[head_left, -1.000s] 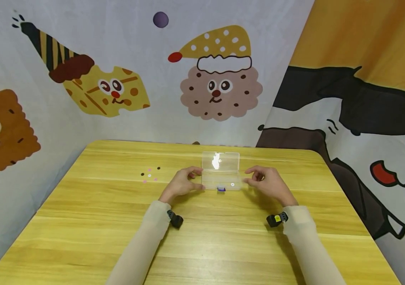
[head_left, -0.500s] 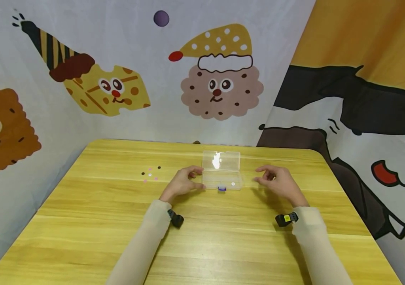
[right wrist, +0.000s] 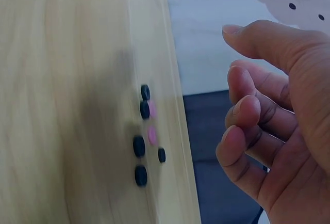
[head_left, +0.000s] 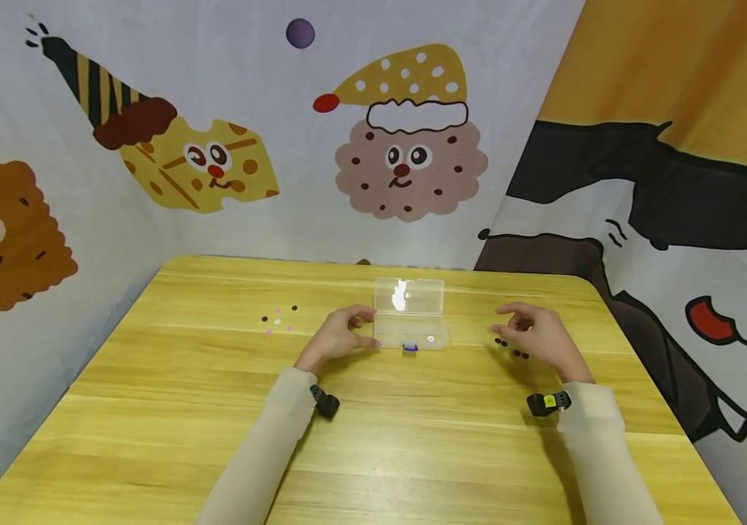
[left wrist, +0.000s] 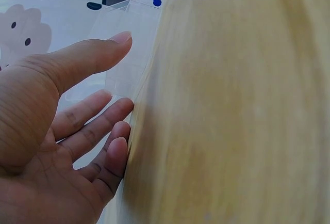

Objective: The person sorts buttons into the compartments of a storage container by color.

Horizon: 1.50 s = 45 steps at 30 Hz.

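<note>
A clear plastic box point(head_left: 406, 332) stands on the table with its lid raised at the back and a blue latch point(head_left: 409, 348) at the front. One small white button-like disc point(head_left: 430, 339) lies inside, toward the right. My left hand point(head_left: 337, 337) rests at the box's left side, thumb by the front corner and fingers by the back, loosely bent. To the right, my right hand point(head_left: 538, 335) hovers with thumb and fingers apart, holding nothing. Beneath it lie several black discs point(right wrist: 139, 146) and pink discs point(right wrist: 151, 134), partly hidden in the head view.
Left of the left hand, a loose group of small discs lies on the wooden table point(head_left: 373, 452): black point(head_left: 294, 308), pink point(head_left: 268, 332) and white point(head_left: 277, 321). A printed cloth point(head_left: 229, 233) hangs behind the table's back edge.
My right hand has moved rightward, away from the box, and black discs now show beneath it. The left hand and the box have stayed put.
</note>
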Motion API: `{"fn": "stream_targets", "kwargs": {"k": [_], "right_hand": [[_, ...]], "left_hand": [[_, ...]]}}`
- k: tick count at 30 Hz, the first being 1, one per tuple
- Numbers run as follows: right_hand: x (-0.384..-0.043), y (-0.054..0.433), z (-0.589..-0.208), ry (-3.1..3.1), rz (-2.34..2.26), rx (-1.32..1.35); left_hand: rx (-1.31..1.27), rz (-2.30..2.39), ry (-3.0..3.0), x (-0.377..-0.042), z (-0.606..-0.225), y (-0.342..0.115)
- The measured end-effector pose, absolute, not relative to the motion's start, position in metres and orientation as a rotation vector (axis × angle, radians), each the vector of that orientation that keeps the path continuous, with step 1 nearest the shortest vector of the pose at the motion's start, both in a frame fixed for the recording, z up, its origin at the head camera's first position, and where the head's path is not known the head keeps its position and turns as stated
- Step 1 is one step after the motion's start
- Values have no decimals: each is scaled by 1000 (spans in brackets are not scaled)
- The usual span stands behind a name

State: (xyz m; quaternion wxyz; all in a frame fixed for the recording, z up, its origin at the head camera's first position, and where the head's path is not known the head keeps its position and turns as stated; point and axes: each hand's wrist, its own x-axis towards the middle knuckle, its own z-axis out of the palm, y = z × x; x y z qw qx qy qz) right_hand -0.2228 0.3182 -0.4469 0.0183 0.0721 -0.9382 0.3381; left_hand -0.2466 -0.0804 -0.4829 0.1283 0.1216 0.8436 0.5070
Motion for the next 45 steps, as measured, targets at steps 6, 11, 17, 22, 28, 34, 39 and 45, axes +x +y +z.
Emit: {"fn": "stream_targets", "kwargs": {"k": [6, 11, 17, 22, 28, 34, 39, 45], "right_hand": [[-221, 328, -446, -2930, 1017, 177], [-218, 337, -446, -2951, 957, 186], [-213, 349, -448, -2981, 936, 156], [-209, 358, -451, -2997, 925, 146], [-206, 366, -458, -3017, 914, 157], [-204, 371, -464, -3046, 923, 144], [-201, 373, -466, -3098, 918, 133], [-199, 373, -468, -3140, 944, 127]], "left_hand": [[355, 1473, 2453, -247, -482, -81], [352, 1470, 2451, -246, -482, -81], [354, 1479, 2451, -247, -481, -81], [352, 1485, 2449, -246, -481, -81], [369, 1476, 2457, -247, -482, -82], [364, 1478, 2450, -247, -480, -80], [362, 1471, 2450, -247, -481, -80], [361, 1470, 2449, -246, -480, -81]]}}
